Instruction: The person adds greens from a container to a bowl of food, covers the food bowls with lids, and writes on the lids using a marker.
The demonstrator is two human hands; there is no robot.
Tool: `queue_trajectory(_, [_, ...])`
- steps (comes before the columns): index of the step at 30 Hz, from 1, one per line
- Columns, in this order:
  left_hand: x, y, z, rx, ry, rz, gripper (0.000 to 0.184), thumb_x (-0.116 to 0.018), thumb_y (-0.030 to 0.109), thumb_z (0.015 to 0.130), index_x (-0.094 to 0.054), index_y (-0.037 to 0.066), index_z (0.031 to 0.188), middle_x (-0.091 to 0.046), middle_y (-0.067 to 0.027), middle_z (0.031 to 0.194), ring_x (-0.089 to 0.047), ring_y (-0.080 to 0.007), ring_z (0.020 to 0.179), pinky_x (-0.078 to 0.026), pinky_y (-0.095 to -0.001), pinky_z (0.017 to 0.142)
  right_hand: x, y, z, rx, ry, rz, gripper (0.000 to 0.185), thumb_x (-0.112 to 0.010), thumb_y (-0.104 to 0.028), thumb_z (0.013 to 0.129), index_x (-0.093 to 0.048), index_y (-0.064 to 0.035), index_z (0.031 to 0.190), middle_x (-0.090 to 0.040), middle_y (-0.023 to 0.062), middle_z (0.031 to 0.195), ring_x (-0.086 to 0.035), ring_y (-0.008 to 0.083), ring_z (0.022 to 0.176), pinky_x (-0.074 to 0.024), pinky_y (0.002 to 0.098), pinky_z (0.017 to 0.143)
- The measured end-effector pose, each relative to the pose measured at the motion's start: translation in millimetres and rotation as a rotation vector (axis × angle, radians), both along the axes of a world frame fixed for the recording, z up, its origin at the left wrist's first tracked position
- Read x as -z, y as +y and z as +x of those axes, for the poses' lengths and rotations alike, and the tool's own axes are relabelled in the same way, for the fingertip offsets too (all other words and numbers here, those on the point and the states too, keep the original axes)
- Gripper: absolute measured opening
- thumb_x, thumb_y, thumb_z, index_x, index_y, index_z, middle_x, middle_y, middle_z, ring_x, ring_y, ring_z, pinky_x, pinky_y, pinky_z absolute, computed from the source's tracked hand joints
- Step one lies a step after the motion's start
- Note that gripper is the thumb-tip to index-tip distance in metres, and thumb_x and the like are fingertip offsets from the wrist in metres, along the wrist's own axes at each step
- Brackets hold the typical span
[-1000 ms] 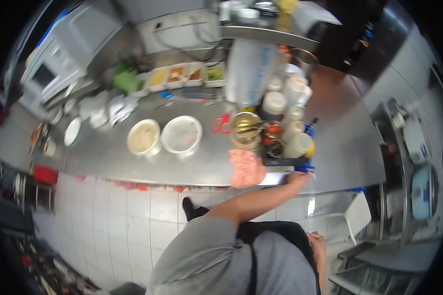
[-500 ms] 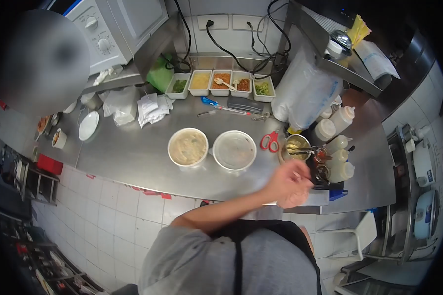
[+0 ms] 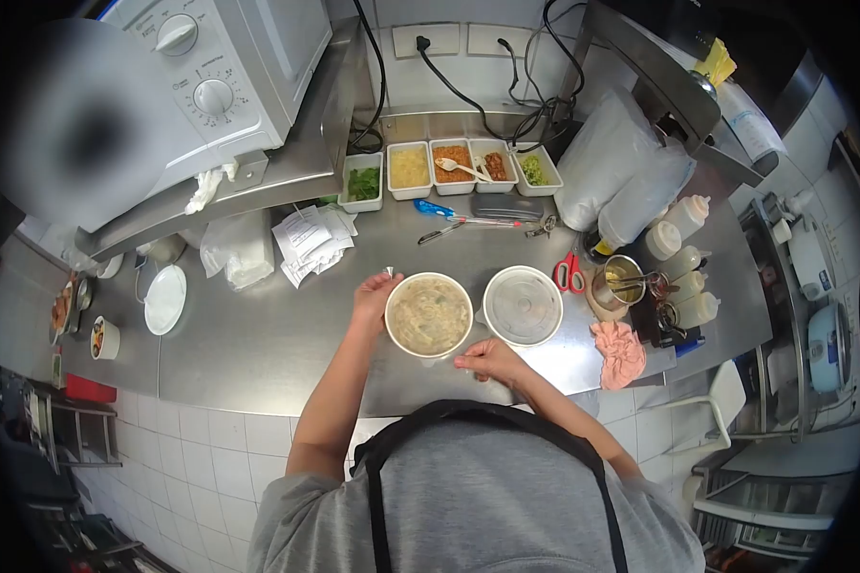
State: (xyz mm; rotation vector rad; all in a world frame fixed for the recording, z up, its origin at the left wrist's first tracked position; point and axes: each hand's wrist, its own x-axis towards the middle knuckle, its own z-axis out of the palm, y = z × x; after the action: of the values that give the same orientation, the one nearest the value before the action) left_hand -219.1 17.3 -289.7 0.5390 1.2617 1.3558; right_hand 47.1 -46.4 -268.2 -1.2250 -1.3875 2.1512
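A round white bowl of pale food [image 3: 428, 315] stands on the steel counter [image 3: 258, 353] in front of me. My left hand [image 3: 376, 294] is at its left side, fingers curled near the rim; whether they grip it is unclear. My right hand [image 3: 492, 361] is just below and right of that bowl, thumb and fingers pinched together on something I cannot make out. To the right is a second round container [image 3: 523, 306] with a translucent cover. Red scissors [image 3: 569, 274] and a crumpled pink cloth [image 3: 618, 354] lie farther right.
Small tubs of toppings [image 3: 452, 165] line the back. Squeeze bottles [image 3: 683, 229] and a metal pot [image 3: 619, 281] stand at the right. Paper slips [image 3: 311, 241], a plastic bag [image 3: 238, 250] and a white plate [image 3: 165, 300] are at the left, below a microwave [image 3: 215, 76].
The view has shifted left. Both my hands are now around the food bowl; the arm that reached over the right side of the counter has left the pink cloth, which lies by the pot.
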Motion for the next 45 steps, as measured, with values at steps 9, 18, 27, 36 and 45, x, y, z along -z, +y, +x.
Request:
queue_trajectory(9, [-49,-32,3,0.703,-0.35,-0.245,0.034,-0.055,0.022,0.093,-0.052,0.0,0.119,-0.062,-0.0102,0.106,-0.061,-0.0172,0.095,-0.053,-0.0309,0.081,28,9,-17,0.177,-0.458,0.885,0.048,-0.073,-0.035,0.069,-0.061,-0.0018,0.102,-0.06,0.0248,0.102,-0.06,0.0389,0.089,-0.0487,0.0411,0.075])
queue_trajectory(18, [-37,-91,10,0.436,-0.33,-0.171,0.041,-0.051,0.028,0.093,-0.051,-0.003,0.121,-0.059,-0.0144,0.114,-0.06,-0.0239,0.101,-0.05,-0.037,0.086,-56,-15,-18,0.176,0.12,0.66,0.056,-0.074,-0.018,0.073,-0.05,-0.0018,0.121,-0.056,0.0187,0.119,-0.053,0.0272,0.112,-0.0426,0.0381,0.094])
queue_trajectory(27, [-40,-145,52,0.225,-0.475,-0.083,0.06,-0.038,0.048,0.095,-0.034,0.005,0.136,-0.045,-0.0141,0.134,-0.046,-0.0314,0.121,-0.039,-0.0447,0.101,-167,-3,191,0.157,-0.075,0.874,0.037,-0.06,-0.008,0.084,-0.053,-0.0016,0.12,-0.057,0.0105,0.119,-0.062,0.0186,0.093,-0.0499,0.0315,0.081])
queue_trajectory(36, [-9,-122,90,-0.321,0.609,-0.114,0.07,-0.047,0.046,0.092,-0.026,-0.003,0.138,-0.028,-0.0202,0.142,-0.027,-0.0323,0.132,-0.025,-0.0414,0.107,-27,150,528,0.958,-0.506,0.749,0.06,-0.07,-0.013,0.076,-0.044,0.0078,0.127,-0.049,0.0217,0.128,-0.047,0.0289,0.121,-0.0369,0.0373,0.1])
queue_trajectory(45, [-80,-114,96,-0.711,0.876,0.175,0.052,-0.056,0.021,0.088,-0.037,-0.002,0.131,-0.023,-0.0211,0.143,-0.024,-0.0341,0.133,-0.021,-0.0411,0.108,8,171,535,1.035,-0.454,0.899,0.02,-0.061,-0.022,0.088,-0.056,-0.0033,0.094,-0.061,0.0055,0.094,-0.058,0.015,0.089,-0.0442,0.0277,0.069])
